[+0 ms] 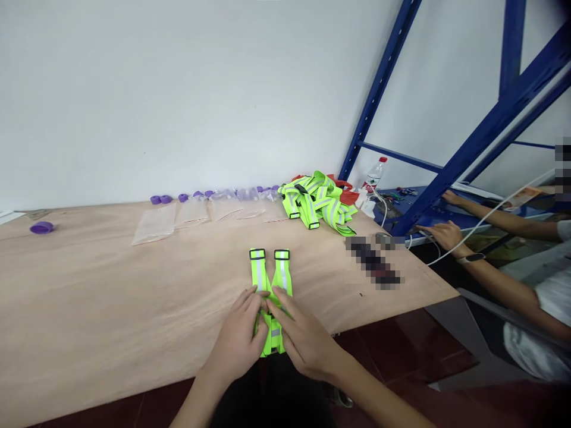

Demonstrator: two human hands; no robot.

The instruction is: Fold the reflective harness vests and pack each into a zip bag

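Observation:
A neon-yellow reflective harness (pixel 281 276) with silver stripes lies folded at the table's front edge, its two straps with black buckles pointing away from me. My left hand (pixel 241 333) is closed over the left side of the harness, fingers bent and thumb tucked close to the strap. From the other side, my right hand (pixel 307 342) rests on the harness with its fingers stretched out and slightly apart. The fingertips of both hands meet near the middle, covering part of the webbing. A pile of similar reflective harnesses (pixel 319 199) sits farther back on the right.
Clear plastic bags (pixel 155 224) lie in a row near the wall, with purple rolls (pixel 161 199) behind. A purple ring (pixel 41 227) is at far left. A bottle (pixel 373 175) stands near the blue rack (pixel 375 89). Another person's hands (pixel 446 235) are at right.

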